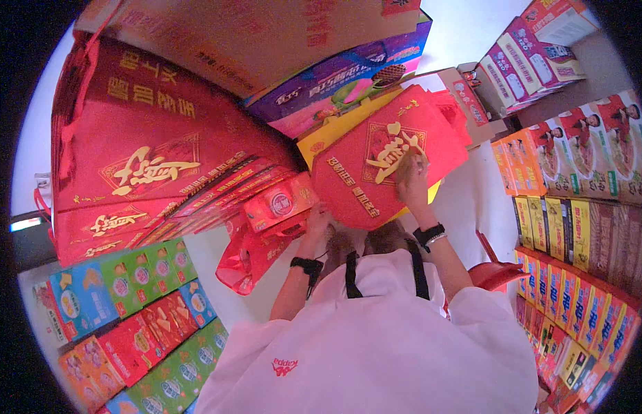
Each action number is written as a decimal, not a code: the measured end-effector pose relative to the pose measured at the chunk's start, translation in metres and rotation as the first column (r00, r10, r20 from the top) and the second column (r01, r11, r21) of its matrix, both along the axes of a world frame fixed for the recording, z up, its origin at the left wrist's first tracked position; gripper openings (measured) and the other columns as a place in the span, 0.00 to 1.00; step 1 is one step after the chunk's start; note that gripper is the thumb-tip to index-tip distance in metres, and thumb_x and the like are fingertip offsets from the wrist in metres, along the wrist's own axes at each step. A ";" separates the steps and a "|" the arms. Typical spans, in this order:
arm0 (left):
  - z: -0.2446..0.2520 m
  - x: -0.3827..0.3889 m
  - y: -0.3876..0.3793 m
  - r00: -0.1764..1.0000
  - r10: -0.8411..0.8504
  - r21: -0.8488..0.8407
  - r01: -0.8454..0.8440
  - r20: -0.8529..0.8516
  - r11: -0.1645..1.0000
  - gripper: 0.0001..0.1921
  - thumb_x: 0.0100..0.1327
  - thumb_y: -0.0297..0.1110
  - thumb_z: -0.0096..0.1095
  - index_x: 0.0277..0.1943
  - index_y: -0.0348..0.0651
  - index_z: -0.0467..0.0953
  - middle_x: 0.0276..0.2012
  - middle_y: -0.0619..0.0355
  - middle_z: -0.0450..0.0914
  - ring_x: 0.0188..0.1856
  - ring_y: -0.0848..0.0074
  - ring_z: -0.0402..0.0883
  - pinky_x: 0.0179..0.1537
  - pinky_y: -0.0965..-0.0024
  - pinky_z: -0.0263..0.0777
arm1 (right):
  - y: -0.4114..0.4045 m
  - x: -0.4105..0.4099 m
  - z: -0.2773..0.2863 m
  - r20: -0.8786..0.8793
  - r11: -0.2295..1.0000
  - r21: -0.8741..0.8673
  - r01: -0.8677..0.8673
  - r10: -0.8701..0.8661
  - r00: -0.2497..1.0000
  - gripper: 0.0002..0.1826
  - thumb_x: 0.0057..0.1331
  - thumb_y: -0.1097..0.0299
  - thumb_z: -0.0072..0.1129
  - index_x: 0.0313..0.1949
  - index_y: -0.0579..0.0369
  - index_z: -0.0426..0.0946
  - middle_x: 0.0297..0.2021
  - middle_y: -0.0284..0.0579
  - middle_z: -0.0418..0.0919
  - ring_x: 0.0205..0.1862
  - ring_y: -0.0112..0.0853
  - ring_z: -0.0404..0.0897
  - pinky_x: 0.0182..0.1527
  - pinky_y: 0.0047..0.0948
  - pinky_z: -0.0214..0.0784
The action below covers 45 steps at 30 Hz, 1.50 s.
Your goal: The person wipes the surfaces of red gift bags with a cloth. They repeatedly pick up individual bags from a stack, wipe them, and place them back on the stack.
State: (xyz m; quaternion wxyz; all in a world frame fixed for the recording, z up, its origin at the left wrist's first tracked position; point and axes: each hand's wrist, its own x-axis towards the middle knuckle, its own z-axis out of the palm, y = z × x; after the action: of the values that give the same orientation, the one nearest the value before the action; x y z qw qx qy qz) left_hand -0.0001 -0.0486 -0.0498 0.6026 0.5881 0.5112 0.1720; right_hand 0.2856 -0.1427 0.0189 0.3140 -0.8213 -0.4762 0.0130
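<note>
A red gift bag (347, 165) with gold lettering lies flat on top of other red and yellow bags in front of me. My right hand (413, 178) is on its printed face, fingers bent and blurred; whether it grips the bag is unclear. By the bag's lower left edge is my left hand (317, 222), also blurred, its fingers partly hidden. Left of that hand, a small red carton (279, 204) rests on a crumpled red plastic bag (235, 259). Large red gift bags (140, 150) stand in a thick row at the left.
A purple box (321, 93) and a brown cardboard carton (222, 41) stand beyond the bags. Packaged goods (145, 331) fill the lower left. Shelves of boxes (574, 217) line the right side, with a red plastic stool or chair (494, 274) before them.
</note>
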 end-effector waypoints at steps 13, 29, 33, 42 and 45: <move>-0.073 0.035 -0.026 0.703 -0.059 0.148 0.229 -0.708 0.962 0.33 0.47 0.39 0.52 0.54 0.28 0.55 0.51 0.34 0.60 0.54 0.47 0.58 0.56 0.59 0.52 | 0.003 0.025 -0.053 -0.232 0.890 -0.287 -0.355 0.295 0.927 0.29 0.46 0.77 0.51 0.51 0.63 0.58 0.54 0.61 0.53 0.54 0.52 0.57 0.55 0.39 0.54; -0.116 0.020 -0.021 0.592 -0.302 0.184 0.622 -0.747 0.761 0.16 0.51 0.38 0.48 0.30 0.31 0.74 0.33 0.38 0.72 0.41 0.50 0.68 0.48 0.52 0.58 | 0.073 0.051 -0.080 0.006 0.993 -0.106 0.050 -0.050 0.999 0.31 0.46 0.73 0.56 0.50 0.66 0.55 0.51 0.73 0.50 0.54 0.61 0.53 0.56 0.45 0.47; -0.133 0.027 -0.030 0.521 -0.229 0.136 0.571 -0.823 0.810 0.16 0.50 0.38 0.47 0.30 0.32 0.74 0.36 0.38 0.73 0.42 0.51 0.69 0.45 0.50 0.59 | 0.071 -0.012 -0.084 -0.106 0.947 -0.197 -0.254 0.237 0.966 0.32 0.47 0.72 0.54 0.52 0.63 0.55 0.55 0.68 0.48 0.56 0.57 0.51 0.58 0.41 0.46; -0.088 0.026 -0.012 0.645 -0.377 0.210 0.645 -0.664 0.734 0.14 0.48 0.38 0.46 0.29 0.37 0.76 0.31 0.42 0.75 0.38 0.52 0.72 0.39 0.52 0.64 | 0.081 0.040 -0.079 0.067 0.952 -0.216 -0.216 0.235 0.970 0.33 0.49 0.73 0.53 0.55 0.62 0.51 0.57 0.63 0.46 0.58 0.54 0.49 0.59 0.41 0.44; -0.008 0.050 0.002 0.632 -0.470 0.175 0.692 -0.616 0.700 0.14 0.49 0.37 0.44 0.32 0.38 0.76 0.33 0.43 0.75 0.38 0.53 0.72 0.39 0.53 0.64 | 0.093 0.071 -0.017 0.042 0.949 -0.311 -0.048 0.064 0.997 0.33 0.48 0.73 0.53 0.55 0.63 0.52 0.57 0.63 0.47 0.57 0.54 0.52 0.58 0.42 0.47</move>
State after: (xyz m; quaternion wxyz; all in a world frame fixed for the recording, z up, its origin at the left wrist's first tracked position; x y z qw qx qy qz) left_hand 0.0500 -0.0467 -0.0577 0.3283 0.8555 0.3862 -0.1054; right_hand 0.3567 -0.0493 0.0014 0.1683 -0.8467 -0.4992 0.0753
